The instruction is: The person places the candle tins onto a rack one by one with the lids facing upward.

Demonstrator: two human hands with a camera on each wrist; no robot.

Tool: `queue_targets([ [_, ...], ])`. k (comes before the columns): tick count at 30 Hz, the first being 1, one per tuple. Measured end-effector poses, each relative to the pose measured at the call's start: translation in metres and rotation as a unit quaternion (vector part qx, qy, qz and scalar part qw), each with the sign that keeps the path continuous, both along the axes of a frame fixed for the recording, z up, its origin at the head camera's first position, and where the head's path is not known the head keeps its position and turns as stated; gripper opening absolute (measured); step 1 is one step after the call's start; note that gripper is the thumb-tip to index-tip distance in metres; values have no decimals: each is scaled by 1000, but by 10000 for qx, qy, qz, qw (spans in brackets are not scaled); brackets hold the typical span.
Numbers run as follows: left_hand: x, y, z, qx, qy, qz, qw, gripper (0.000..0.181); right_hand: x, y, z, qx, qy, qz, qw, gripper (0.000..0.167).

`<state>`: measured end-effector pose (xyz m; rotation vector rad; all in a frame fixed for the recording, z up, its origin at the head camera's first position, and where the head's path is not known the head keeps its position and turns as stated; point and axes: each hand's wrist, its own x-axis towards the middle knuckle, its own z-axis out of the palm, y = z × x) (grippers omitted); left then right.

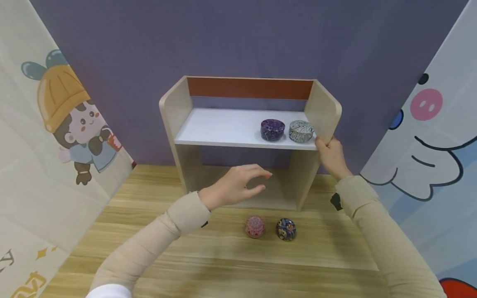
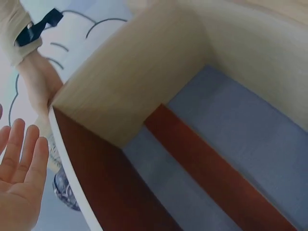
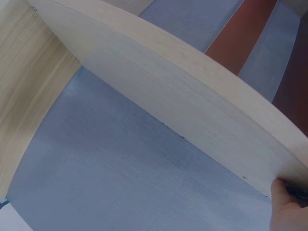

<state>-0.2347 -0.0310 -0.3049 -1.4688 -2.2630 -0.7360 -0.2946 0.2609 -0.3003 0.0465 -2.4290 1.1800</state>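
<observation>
My right hand (image 1: 333, 159) grips the front edge of the right side panel of a small two-tier wooden shelf (image 1: 242, 141), level with its white upper board. Close by that hand, on the board, stand a pale tin with dark leafy patterning (image 1: 301, 133) and a purple patterned tin (image 1: 272, 130). My left hand (image 1: 238, 185) hovers before the lower compartment, thumb and fingers apart, holding nothing. In the left wrist view its fingers (image 2: 21, 154) look extended. A pink patterned tin (image 1: 255, 227) and a dark blue floral tin (image 1: 286, 229) rest on the table before the shelf.
The shelf stands on a wood-grain table (image 1: 149, 256) against a blue-grey back panel (image 1: 246, 37). A reddish-brown strip (image 1: 249, 88) crosses the shelf's upper back. Cartoon-printed sheets (image 1: 22, 136) hang at left and right.
</observation>
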Motion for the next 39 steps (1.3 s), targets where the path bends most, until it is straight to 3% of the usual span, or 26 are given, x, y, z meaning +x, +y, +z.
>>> queue_targets([
  [7, 7, -1, -15, -493, 14, -69, 9988, 28, 0, -1, 2, -17, 35, 1, 10000, 41],
  [18, 15, -3, -43, -1210, 588, -351, 9903, 23, 1, -3, 3, -8, 43, 36, 10000, 37],
  [22, 16, -3, -53, -1759, 1005, -325, 9787, 21, 1, -3, 3, -34, 59, -11, 10000, 34],
  [27, 18, -1, -65, -2386, 1537, -333, 9583, 17, 1, -1, 1, -61, 12, -3, 10000, 34],
  [32, 20, 3, -78, -2774, 2024, -566, 9375, 16, 0, 0, 0, -35, 17, -7, 10000, 35],
  [35, 20, 4, -87, -2910, 2139, -684, 9300, 20, 0, 0, 0, -48, 27, -4, 10000, 36],
  [39, 20, 5, -99, -3200, 2434, -665, 9132, 23, 0, 1, -1, -26, 23, 12, 10000, 37],
])
